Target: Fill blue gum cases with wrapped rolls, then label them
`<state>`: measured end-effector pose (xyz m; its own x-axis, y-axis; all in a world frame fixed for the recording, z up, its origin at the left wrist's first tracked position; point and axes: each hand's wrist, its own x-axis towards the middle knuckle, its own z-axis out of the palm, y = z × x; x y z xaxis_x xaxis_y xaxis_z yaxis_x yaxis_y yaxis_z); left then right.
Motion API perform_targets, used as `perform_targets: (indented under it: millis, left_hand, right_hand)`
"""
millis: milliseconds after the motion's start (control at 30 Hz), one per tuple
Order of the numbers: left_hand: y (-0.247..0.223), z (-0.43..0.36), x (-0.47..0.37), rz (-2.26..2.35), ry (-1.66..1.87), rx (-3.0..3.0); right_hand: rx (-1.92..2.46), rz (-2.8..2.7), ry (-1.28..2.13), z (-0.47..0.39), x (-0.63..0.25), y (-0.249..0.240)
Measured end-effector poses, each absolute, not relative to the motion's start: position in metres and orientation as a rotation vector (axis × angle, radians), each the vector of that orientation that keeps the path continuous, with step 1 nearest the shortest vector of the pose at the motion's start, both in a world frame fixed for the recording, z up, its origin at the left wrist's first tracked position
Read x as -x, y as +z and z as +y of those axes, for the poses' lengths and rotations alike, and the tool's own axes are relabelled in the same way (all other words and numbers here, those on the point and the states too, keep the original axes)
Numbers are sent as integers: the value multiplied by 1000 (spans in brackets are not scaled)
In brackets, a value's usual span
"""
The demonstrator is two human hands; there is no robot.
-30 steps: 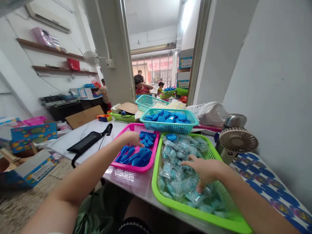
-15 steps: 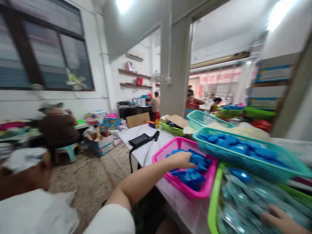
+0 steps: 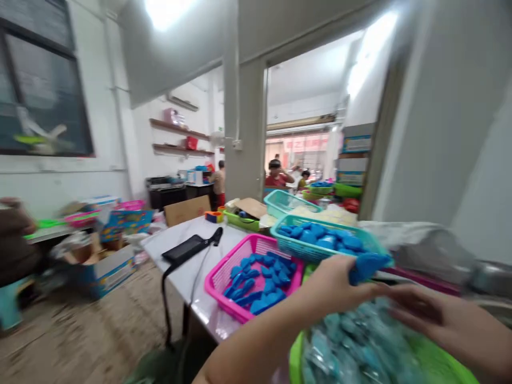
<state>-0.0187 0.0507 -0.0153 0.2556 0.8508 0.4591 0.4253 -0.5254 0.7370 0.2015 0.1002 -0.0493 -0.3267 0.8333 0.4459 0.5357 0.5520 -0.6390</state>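
My left hand (image 3: 335, 281) is closed on a blue plastic piece (image 3: 368, 266), held above a green basket (image 3: 296, 356). My right hand (image 3: 450, 320) comes in from the right with bent fingers, its fingertips close against those of the left; what they pinch, if anything, is hidden. Under both hands, the green basket holds a heap of teal pieces in clear plastic bags (image 3: 356, 341). Left of it, a pink basket (image 3: 230, 255) contains many loose blue pieces (image 3: 266, 274). Behind, a turquoise basket (image 3: 294, 246) is filled with more blue pieces (image 3: 320, 234).
A black pouch with a strap (image 3: 188, 249) lies on the white table (image 3: 160, 242). Another turquoise basket (image 3: 276, 205) and a green tray (image 3: 242, 220) stand farther back. Cartons (image 3: 112, 272) sit on the floor at left. Several people are around the room, one seated at far left.
My left hand has lifted from the pink basket and moved right with a blue piece. My right hand has risen from the bagged pieces to meet it. The view has turned right.
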Motion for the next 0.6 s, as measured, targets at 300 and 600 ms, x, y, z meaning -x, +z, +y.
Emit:
perform_targets:
  millis: [300,600]
  left_hand:
    - [4,40,-5,892,1168,-1980]
    - [6,21,-1,962,1357,-1877]
  right_hand:
    - [922,-1481,798,25,-201,4]
    - [771,-1500,812,18,-187,1]
